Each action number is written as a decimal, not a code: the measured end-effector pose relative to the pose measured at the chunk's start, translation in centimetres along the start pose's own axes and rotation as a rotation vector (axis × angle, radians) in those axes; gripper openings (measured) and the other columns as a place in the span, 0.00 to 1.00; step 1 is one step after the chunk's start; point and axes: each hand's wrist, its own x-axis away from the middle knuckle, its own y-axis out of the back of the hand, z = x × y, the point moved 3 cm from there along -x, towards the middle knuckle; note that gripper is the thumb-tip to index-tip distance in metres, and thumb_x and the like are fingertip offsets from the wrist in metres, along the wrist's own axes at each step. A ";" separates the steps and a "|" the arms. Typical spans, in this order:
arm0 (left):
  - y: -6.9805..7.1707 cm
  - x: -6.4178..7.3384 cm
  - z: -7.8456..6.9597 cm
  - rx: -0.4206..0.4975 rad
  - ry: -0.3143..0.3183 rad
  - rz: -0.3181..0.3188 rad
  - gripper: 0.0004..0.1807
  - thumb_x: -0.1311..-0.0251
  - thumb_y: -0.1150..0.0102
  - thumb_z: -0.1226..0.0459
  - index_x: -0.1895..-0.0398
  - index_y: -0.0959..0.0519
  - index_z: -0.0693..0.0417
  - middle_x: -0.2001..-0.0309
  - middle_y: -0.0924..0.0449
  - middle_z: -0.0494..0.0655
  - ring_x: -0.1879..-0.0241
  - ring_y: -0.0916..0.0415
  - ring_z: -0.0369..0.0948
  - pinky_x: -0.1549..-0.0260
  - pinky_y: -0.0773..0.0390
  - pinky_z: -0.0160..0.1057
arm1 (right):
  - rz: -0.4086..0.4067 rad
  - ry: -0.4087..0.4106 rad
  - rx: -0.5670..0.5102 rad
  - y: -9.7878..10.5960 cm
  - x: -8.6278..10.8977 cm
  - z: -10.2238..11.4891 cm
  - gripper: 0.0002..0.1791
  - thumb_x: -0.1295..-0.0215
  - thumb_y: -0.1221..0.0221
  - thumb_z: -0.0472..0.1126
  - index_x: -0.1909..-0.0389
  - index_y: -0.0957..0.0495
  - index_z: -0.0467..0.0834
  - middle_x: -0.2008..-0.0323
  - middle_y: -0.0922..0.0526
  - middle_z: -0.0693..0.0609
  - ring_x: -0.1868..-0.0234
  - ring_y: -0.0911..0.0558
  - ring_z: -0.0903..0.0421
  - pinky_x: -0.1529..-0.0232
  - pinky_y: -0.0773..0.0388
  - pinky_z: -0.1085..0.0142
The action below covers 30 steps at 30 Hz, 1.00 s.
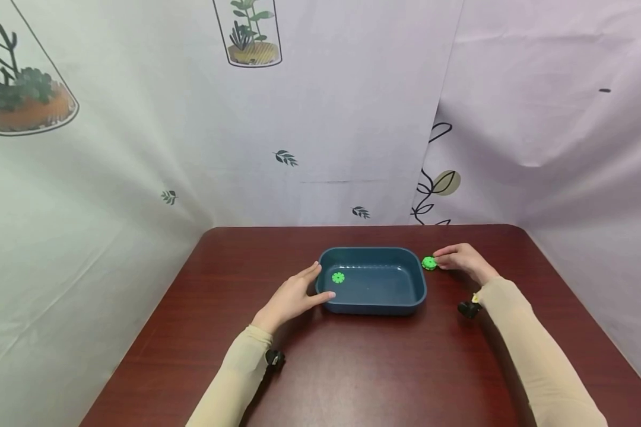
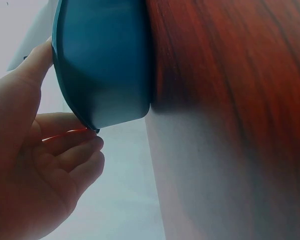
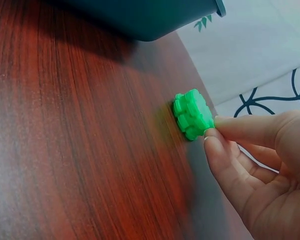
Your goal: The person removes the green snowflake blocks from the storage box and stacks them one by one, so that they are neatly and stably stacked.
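My left hand (image 1: 291, 298) holds the left end of a dark blue rectangular tray (image 1: 373, 309), thumb over the front rim and fingers along the left side. In the left wrist view the thumb lies against the rim of the tray (image 2: 107, 60), the other fingers loosely bent near its corner. Inside, toward the left, lies a green notched disc (image 1: 338, 277). Just right of the tray, my right hand (image 1: 463, 261) pinches the edge of a small stack of green notched discs (image 3: 192, 115) between thumb and index finger, low over the table.
The tray stands toward the back of a dark red wooden table (image 1: 384, 367). A pale printed curtain (image 1: 331, 118) hangs behind the table and along both sides. Small black devices sit at both wrists, one by the left sleeve (image 1: 229, 370) and one by the right sleeve (image 1: 534, 344).
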 end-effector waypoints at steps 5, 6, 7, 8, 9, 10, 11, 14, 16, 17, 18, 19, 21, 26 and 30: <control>0.0 -0.1 0.0 0.005 -0.006 -0.004 0.50 0.39 0.38 0.37 0.23 0.39 0.58 0.22 0.44 0.51 0.25 0.42 0.46 0.31 0.35 0.50 | -0.004 -0.001 -0.007 0.0 0.0 0.1 0.22 0.28 0.39 0.37 0.42 0.25 0.24 0.50 0.18 0.36 0.61 0.14 0.59 0.56 0.16 0.65; 0.0 -0.1 0.0 0.007 -0.007 -0.005 0.50 0.39 0.38 0.37 0.23 0.39 0.58 0.23 0.44 0.52 0.25 0.42 0.47 0.32 0.35 0.50 | -0.005 -0.001 -0.010 0.0 0.0 0.1 0.22 0.28 0.39 0.37 0.42 0.25 0.24 0.50 0.18 0.36 0.61 0.14 0.59 0.56 0.16 0.65; 0.0 -0.1 0.0 0.008 -0.007 -0.006 0.50 0.39 0.37 0.37 0.23 0.39 0.58 0.23 0.44 0.52 0.25 0.42 0.47 0.31 0.35 0.50 | -0.007 -0.003 -0.013 0.0 -0.1 0.1 0.22 0.28 0.40 0.36 0.41 0.25 0.24 0.50 0.18 0.37 0.61 0.14 0.59 0.56 0.16 0.65; 0.0 -0.1 0.1 0.009 -0.006 -0.006 0.50 0.39 0.37 0.37 0.23 0.39 0.58 0.23 0.44 0.51 0.25 0.42 0.46 0.31 0.35 0.50 | -0.007 -0.005 -0.012 0.0 -0.1 0.1 0.22 0.28 0.40 0.36 0.41 0.25 0.24 0.50 0.17 0.37 0.61 0.14 0.59 0.56 0.16 0.66; 0.0 -0.1 0.1 0.009 -0.006 -0.005 0.50 0.39 0.37 0.37 0.23 0.39 0.58 0.23 0.44 0.51 0.25 0.42 0.46 0.31 0.35 0.50 | -0.008 -0.005 -0.010 0.0 -0.1 0.0 0.22 0.28 0.40 0.36 0.41 0.26 0.24 0.50 0.17 0.37 0.62 0.14 0.59 0.56 0.16 0.66; 0.0 0.0 0.1 0.010 -0.008 -0.006 0.50 0.39 0.37 0.38 0.23 0.39 0.58 0.23 0.44 0.52 0.25 0.42 0.46 0.32 0.35 0.50 | -0.007 -0.008 -0.011 0.0 -0.1 0.0 0.22 0.28 0.40 0.36 0.41 0.26 0.24 0.50 0.17 0.37 0.62 0.14 0.59 0.56 0.16 0.66; 0.0 0.0 0.0 0.011 -0.009 -0.005 0.50 0.39 0.37 0.38 0.23 0.39 0.59 0.23 0.44 0.52 0.25 0.42 0.46 0.32 0.35 0.50 | -0.007 -0.010 -0.013 0.0 -0.1 0.0 0.22 0.28 0.40 0.36 0.41 0.26 0.24 0.51 0.17 0.37 0.62 0.14 0.59 0.56 0.16 0.66; 0.1 0.0 0.0 0.016 -0.010 -0.003 0.49 0.39 0.36 0.39 0.23 0.39 0.58 0.23 0.44 0.52 0.25 0.42 0.46 0.32 0.35 0.50 | -0.007 -0.008 -0.009 0.1 -0.1 0.0 0.22 0.28 0.40 0.36 0.42 0.25 0.24 0.51 0.17 0.38 0.62 0.14 0.59 0.56 0.16 0.65; 0.1 0.0 -0.1 0.022 -0.014 0.001 0.50 0.39 0.37 0.38 0.23 0.39 0.59 0.23 0.44 0.53 0.25 0.42 0.47 0.32 0.34 0.50 | -0.010 0.006 -0.002 0.2 0.1 0.2 0.21 0.28 0.41 0.35 0.42 0.26 0.23 0.51 0.17 0.36 0.62 0.14 0.58 0.56 0.16 0.65; 0.1 0.0 -0.1 0.025 -0.015 0.004 0.50 0.39 0.37 0.38 0.23 0.39 0.59 0.23 0.44 0.53 0.25 0.42 0.47 0.32 0.34 0.50 | -0.016 0.014 0.008 0.3 0.1 0.4 0.21 0.28 0.41 0.35 0.42 0.26 0.23 0.51 0.17 0.36 0.61 0.13 0.57 0.56 0.16 0.64; 0.1 0.1 -0.1 0.029 -0.018 0.005 0.50 0.39 0.38 0.37 0.23 0.39 0.59 0.23 0.44 0.53 0.25 0.42 0.47 0.32 0.34 0.51 | -0.021 0.022 0.018 0.5 0.2 0.7 0.21 0.28 0.41 0.34 0.42 0.26 0.22 0.51 0.17 0.34 0.61 0.13 0.56 0.55 0.16 0.63; 0.1 0.1 -0.1 0.030 -0.019 0.008 0.50 0.39 0.38 0.37 0.23 0.39 0.59 0.22 0.44 0.53 0.25 0.42 0.47 0.32 0.34 0.51 | -0.028 0.029 0.032 0.7 0.2 1.0 0.21 0.28 0.41 0.35 0.42 0.26 0.22 0.50 0.17 0.32 0.60 0.13 0.55 0.54 0.16 0.62; 0.1 0.0 -0.1 0.030 -0.021 0.009 0.51 0.39 0.38 0.36 0.23 0.39 0.59 0.22 0.44 0.53 0.25 0.42 0.47 0.32 0.34 0.51 | -0.034 0.050 0.053 1.0 0.2 2.1 0.22 0.27 0.42 0.35 0.41 0.27 0.22 0.48 0.18 0.29 0.57 0.12 0.49 0.50 0.17 0.57; 0.1 -0.1 0.0 0.023 -0.016 -0.002 0.50 0.39 0.37 0.38 0.23 0.39 0.60 0.23 0.44 0.53 0.25 0.42 0.47 0.32 0.34 0.51 | -0.015 0.092 0.119 1.2 -0.1 5.5 0.24 0.26 0.42 0.39 0.38 0.27 0.26 0.42 0.22 0.29 0.44 0.18 0.37 0.39 0.26 0.45; 0.1 -0.1 0.0 0.014 -0.021 -0.003 0.50 0.39 0.37 0.37 0.24 0.38 0.60 0.23 0.43 0.54 0.26 0.41 0.48 0.33 0.33 0.51 | 0.017 0.128 0.175 0.3 -0.4 8.0 0.24 0.28 0.40 0.39 0.37 0.26 0.30 0.39 0.24 0.30 0.43 0.19 0.37 0.39 0.26 0.45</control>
